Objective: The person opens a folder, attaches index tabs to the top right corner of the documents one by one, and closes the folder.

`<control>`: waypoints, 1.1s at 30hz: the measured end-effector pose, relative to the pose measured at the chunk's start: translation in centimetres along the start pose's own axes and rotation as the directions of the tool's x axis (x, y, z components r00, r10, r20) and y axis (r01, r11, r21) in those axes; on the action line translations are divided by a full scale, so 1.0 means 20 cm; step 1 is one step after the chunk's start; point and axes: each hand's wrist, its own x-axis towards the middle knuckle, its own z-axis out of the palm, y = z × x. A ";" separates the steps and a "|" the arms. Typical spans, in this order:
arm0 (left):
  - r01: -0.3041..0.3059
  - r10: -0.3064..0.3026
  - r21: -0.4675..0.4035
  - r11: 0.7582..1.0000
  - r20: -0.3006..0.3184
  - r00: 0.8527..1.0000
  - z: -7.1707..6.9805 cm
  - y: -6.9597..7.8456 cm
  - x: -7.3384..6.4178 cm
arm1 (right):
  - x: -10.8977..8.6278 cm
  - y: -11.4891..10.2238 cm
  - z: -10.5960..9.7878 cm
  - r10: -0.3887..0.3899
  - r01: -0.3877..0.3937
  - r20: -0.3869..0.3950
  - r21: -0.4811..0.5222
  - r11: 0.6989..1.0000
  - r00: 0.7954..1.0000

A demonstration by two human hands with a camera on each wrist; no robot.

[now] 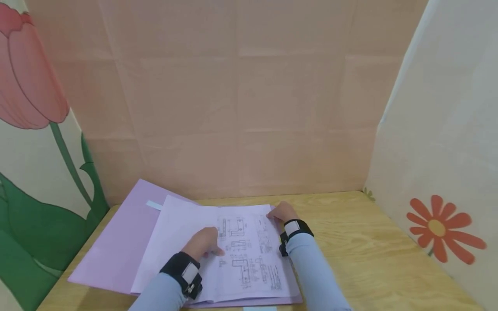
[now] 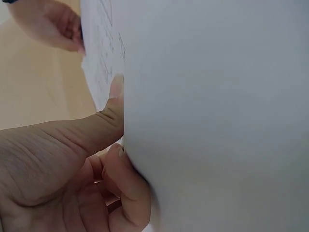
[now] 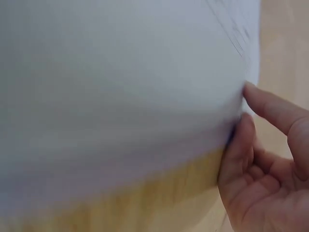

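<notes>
A lilac folder (image 1: 113, 242) lies open on the table, with white sheets (image 1: 175, 242) spread over it. The right-hand page (image 1: 249, 280) bears printed technical drawings; the left-hand one is blank. My left hand (image 1: 204, 242) is at the fold between the pages. In the left wrist view its thumb (image 2: 104, 123) lies along the fold and the forefinger curls against the paper. At the far right corner, my right hand (image 1: 283, 211) pinches the page edge, thumb (image 3: 270, 104) on top and fingers below.
The wooden table (image 1: 350, 250) reaches a peach-coloured backdrop (image 1: 241, 108) behind. A panel with a tulip (image 1: 31, 73) stands at the left, another with a red flower (image 1: 437, 226) at the right. A light blue tab (image 1: 154, 205) shows on the folder's left cover.
</notes>
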 end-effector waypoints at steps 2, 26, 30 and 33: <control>0.001 -0.001 0.003 1.000 0.000 1.000 0.00 0.00 0.00 | 0.00 0.00 -0.01 0.014 -0.014 0.002 -0.009 1.000 1.000; 0.013 -0.013 -0.013 1.000 0.008 1.000 0.00 -0.01 0.02 | -0.01 -0.04 -0.02 -0.016 0.016 -0.001 -0.029 0.999 1.000; 0.011 -0.011 -0.004 1.000 0.016 1.000 -0.01 0.01 0.00 | 0.00 -0.02 -0.03 0.039 -0.039 0.041 0.011 0.999 0.998; 0.013 -0.013 -0.003 1.000 0.020 1.000 -0.01 0.02 -0.01 | 0.01 -0.03 -0.02 0.046 -0.046 0.043 -0.004 0.999 0.998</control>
